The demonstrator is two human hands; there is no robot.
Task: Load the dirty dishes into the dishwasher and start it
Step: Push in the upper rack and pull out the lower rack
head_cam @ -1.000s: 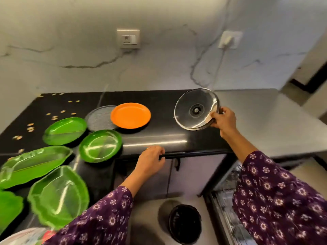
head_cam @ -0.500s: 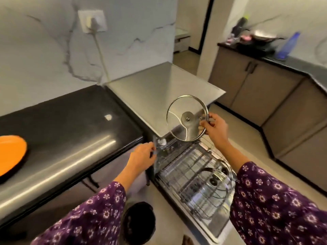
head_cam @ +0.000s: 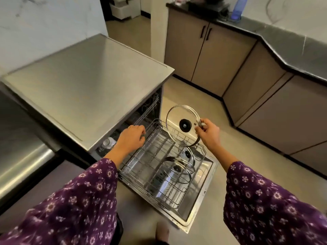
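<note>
The loading step is in hand: the right hand pinches a glass lid by its metal rim, thumb and fingers curled on the edge. It holds the lid upright above the far end of the pulled-out rack. Two other lids stand on edge in the rack's right side, so the likely spot is a free slot just behind them. The next move calls for lowering the lid edge-first between the wires without knocking the nearer lids — glass on glass is the risk.

The left hand lies at the rack's back left rim with fingers bent; whether it grips the wire I cannot tell.

The rack sits over the open door, low to a pale floor. The dishwasher has a brushed steel top — beyond it run brown cabinets under a dark counter, with a blue bottle on it.
</note>
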